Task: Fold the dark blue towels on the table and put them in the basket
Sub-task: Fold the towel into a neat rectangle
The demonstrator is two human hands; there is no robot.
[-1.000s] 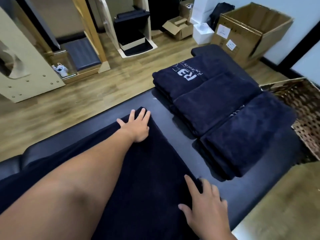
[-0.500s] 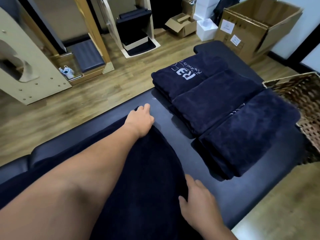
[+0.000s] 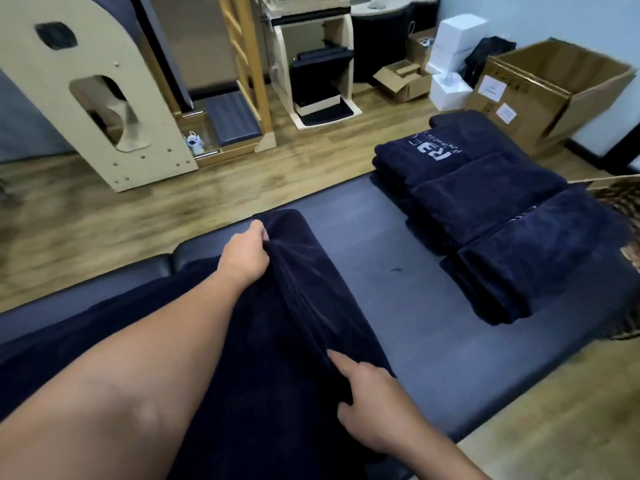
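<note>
On the far left, a pale wooden arch frame (image 3: 104, 98) is standing on the plank floor, w/ a ladder-like unit just beside it. On the padded table (image 3: 398, 271), nearer centre, the left hand (image 3: 244, 252) is gripping the far edge of the dark blue towel (image 3: 294, 341), fingers curled round a bunched ridge of cloth, lifting it off the surface. The right hand (image 3: 374, 407) is pinching the near end of that same ridge, index finger lying out straight along the fold, the other fingers tucked in. Further right, three folded towels (image 3: 485, 209) are lying overlapped in a row, top one showing a white logo. At the right edge, the wicker basket (image 3: 620, 192) is sitting just beside the table; cardboard boxes (image 3: 540, 95) behind.
</note>
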